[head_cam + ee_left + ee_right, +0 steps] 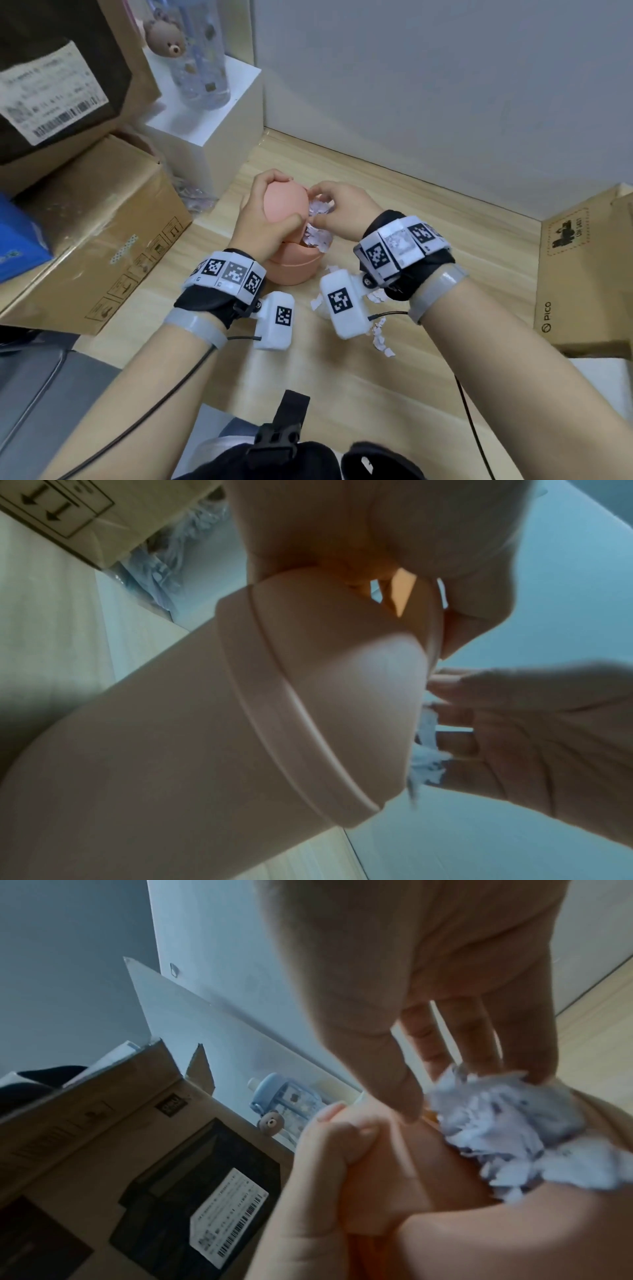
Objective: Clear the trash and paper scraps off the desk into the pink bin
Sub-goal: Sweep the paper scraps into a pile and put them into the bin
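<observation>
A small pink bin stands on the wooden desk. My left hand grips its domed swing lid from above, fingers curled over the top and thumb on the near side, tipping it open. My right hand is at the opening, its straight fingers pressing a wad of white paper scraps down into the bin. In the right wrist view the fingertips rest on the scraps. More torn scraps lie on the desk near my right wrist. The bin's inside is hidden.
Stacked cardboard boxes crowd the left side. A white block behind the bin carries a clear bottle with a bear charm. Crumpled clear plastic lies beside it. Another cardboard box sits at the right; a wall runs behind.
</observation>
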Action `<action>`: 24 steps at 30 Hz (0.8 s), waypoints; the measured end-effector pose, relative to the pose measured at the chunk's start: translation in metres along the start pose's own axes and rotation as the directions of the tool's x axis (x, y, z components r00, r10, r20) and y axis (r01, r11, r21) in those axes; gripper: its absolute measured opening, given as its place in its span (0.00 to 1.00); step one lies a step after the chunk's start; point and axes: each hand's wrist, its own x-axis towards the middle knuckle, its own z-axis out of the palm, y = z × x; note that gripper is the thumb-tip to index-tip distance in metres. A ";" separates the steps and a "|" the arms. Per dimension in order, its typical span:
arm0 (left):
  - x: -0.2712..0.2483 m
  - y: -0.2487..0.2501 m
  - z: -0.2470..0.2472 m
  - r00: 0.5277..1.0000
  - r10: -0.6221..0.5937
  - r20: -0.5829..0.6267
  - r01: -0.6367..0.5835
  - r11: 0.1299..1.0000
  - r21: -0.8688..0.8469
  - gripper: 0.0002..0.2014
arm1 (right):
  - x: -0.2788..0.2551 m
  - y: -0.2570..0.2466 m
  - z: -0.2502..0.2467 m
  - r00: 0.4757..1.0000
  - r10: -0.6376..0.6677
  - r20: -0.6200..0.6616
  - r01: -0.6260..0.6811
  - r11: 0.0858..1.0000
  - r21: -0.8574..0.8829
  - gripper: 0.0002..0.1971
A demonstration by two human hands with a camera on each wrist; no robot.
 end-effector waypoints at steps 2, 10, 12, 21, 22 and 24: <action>0.001 -0.001 0.000 1.000 0.006 0.001 -0.006 1.000 -0.005 0.23 | -0.007 -0.001 -0.008 1.000 -0.013 -0.003 0.014 0.998 0.060 0.21; 0.003 -0.004 0.000 1.000 0.028 -0.009 -0.028 0.999 -0.017 0.24 | -0.032 0.020 -0.001 0.924 -0.185 0.334 0.305 0.883 -0.357 0.28; 0.003 -0.003 0.000 1.000 0.025 -0.002 -0.025 1.000 -0.013 0.25 | -0.025 0.021 0.013 0.886 -0.179 0.428 0.407 0.744 -0.531 0.29; 0.007 -0.003 -0.006 1.000 -0.014 0.022 0.014 1.000 -0.006 0.25 | 0.022 0.006 0.041 0.863 -0.002 0.506 0.414 0.577 -0.704 0.30; 0.007 -0.002 -0.007 1.000 -0.014 0.025 0.014 1.000 0.000 0.25 | 0.021 0.005 0.041 0.869 -0.028 0.494 0.412 0.593 -0.692 0.29; 0.008 -0.001 -0.008 1.000 -0.004 0.030 0.004 1.000 0.011 0.24 | 0.017 0.005 0.036 0.885 -0.095 0.456 0.405 0.641 -0.652 0.29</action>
